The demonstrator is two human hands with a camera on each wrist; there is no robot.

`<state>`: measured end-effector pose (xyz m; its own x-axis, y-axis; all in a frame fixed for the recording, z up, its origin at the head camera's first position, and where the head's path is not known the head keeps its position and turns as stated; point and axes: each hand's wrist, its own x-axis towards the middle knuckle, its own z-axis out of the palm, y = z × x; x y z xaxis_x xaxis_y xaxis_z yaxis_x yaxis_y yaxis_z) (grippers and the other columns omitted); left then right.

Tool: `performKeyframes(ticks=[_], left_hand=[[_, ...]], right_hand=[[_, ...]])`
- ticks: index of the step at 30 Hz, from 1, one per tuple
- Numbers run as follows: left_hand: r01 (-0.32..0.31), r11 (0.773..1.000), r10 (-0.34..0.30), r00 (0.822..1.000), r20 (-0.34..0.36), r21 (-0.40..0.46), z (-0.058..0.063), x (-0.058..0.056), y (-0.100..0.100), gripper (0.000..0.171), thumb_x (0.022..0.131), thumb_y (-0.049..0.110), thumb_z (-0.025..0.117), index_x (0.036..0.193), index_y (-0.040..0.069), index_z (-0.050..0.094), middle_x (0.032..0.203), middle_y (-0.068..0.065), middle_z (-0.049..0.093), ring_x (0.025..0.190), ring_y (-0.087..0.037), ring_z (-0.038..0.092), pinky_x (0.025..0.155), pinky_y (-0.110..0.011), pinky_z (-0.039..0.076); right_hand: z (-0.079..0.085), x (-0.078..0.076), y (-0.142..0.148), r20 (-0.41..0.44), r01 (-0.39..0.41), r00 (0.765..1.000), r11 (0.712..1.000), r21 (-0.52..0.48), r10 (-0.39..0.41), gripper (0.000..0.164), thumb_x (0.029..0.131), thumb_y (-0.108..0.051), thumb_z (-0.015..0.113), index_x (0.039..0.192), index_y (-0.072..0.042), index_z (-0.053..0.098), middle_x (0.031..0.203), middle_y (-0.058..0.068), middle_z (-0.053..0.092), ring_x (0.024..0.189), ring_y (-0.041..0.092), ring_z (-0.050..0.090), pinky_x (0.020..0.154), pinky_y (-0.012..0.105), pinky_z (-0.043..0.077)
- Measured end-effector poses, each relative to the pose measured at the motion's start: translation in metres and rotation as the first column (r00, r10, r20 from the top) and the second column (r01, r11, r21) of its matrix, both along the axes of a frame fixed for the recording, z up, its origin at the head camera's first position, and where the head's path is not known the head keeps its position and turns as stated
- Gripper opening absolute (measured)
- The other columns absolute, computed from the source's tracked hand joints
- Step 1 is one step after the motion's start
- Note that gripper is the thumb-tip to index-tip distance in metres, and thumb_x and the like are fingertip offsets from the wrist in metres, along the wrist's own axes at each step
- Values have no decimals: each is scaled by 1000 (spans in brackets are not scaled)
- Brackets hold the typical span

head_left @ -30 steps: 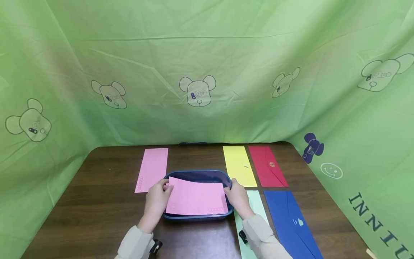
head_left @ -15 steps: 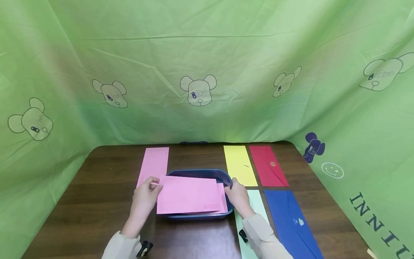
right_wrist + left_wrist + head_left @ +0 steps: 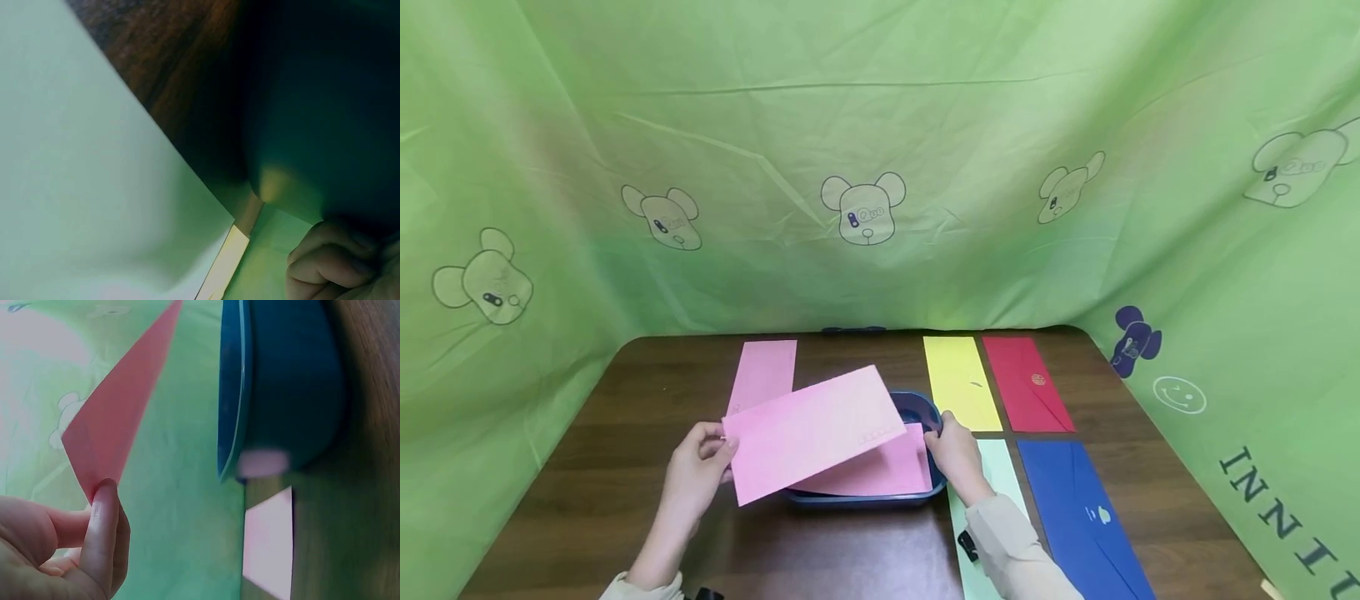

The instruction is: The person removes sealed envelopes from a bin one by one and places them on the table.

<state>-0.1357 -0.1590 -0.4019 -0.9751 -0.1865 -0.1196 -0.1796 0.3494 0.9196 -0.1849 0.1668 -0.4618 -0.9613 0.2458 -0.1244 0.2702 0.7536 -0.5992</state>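
My left hand [image 3: 696,467] pinches the left end of a pink envelope [image 3: 812,433], which is raised and tilted over a dark blue bin [image 3: 917,408]. In the left wrist view the thumb and fingers grip one corner of this envelope [image 3: 125,406], beside the blue bin [image 3: 287,381]. Another pink envelope [image 3: 887,467] lies in the bin, partly hidden under the raised one. At the bin's right side my right hand [image 3: 957,454] grips the rim; its curled fingers [image 3: 331,256] show against the dark bin wall in the right wrist view.
On the brown table [image 3: 602,467], a pink envelope [image 3: 767,367] lies behind the bin at left. To the right lie a yellow envelope [image 3: 962,383], a red one [image 3: 1028,383], a pale green one [image 3: 1000,467] and a blue one [image 3: 1082,508]. A green curtain [image 3: 865,283] hangs behind.
My left hand has moved left and drawn the upper pink envelope leftward and up, tilting it and uncovering the one beneath. The right hand has kept its grip on the bin.
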Motion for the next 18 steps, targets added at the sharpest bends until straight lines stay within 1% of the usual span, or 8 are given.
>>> performKeyframes(ticks=[3,6,8,11,12,14,16,18], left_hand=[[-38,997,38,999,4,62,0,6,-15,33,95,2,50,121,-13,37,103,-29,62,67,5,59,63,-17,55],[-124,988,123,992,12,91,-1,14,-33,39,95,2,48,125,-16,30,105,-29,58,65,7,58,63,-14,54],[-184,976,184,983,18,115,-2,20,-46,45,94,1,48,129,-16,25,101,-23,57,65,7,57,63,-13,53],[-256,951,252,967,43,175,-5,28,-66,53,94,0,48,135,-11,16,89,0,58,64,6,57,62,-12,53],[-266,944,261,964,50,196,-7,30,-73,56,94,-1,48,136,-9,13,84,8,56,64,6,57,62,-12,53],[-262,937,256,965,58,230,-12,36,-84,59,93,-3,47,137,-8,8,78,16,53,64,6,57,62,-12,53],[-246,937,237,969,66,248,-17,40,-94,64,92,-6,46,139,-8,3,76,16,52,65,7,56,62,-13,53],[-200,947,194,980,49,251,-26,45,-101,67,91,-9,45,139,-13,-2,78,15,51,68,8,56,62,-13,53]], right_hand=[[-1,0,0,7,5,1000,1000,-11,-5,23,87,-16,55,102,2,55,77,15,59,60,20,49,49,26,35],[-1,0,0,11,5,1000,1000,-20,-4,24,88,-16,55,104,2,55,77,13,59,60,19,49,48,25,34],[-1,0,0,13,2,1000,1000,-22,-2,25,88,-16,55,105,2,55,77,14,59,59,20,49,48,25,34],[0,0,-1,14,-2,1000,1000,-25,2,27,88,-16,54,108,3,55,78,15,60,60,20,49,49,25,34],[0,0,-1,16,-3,1000,1000,-24,3,28,88,-16,54,108,3,54,79,15,60,60,20,49,49,26,34],[1,1,0,17,-5,1000,1000,-23,5,28,88,-17,54,109,3,54,81,15,60,60,20,49,49,26,34],[1,1,0,16,-6,1000,1000,-19,7,29,88,-16,54,109,3,54,82,16,61,60,20,49,49,26,34],[1,1,1,17,-9,1000,1000,-15,10,29,88,-16,53,110,3,54,84,17,62,61,20,50,49,26,34]])
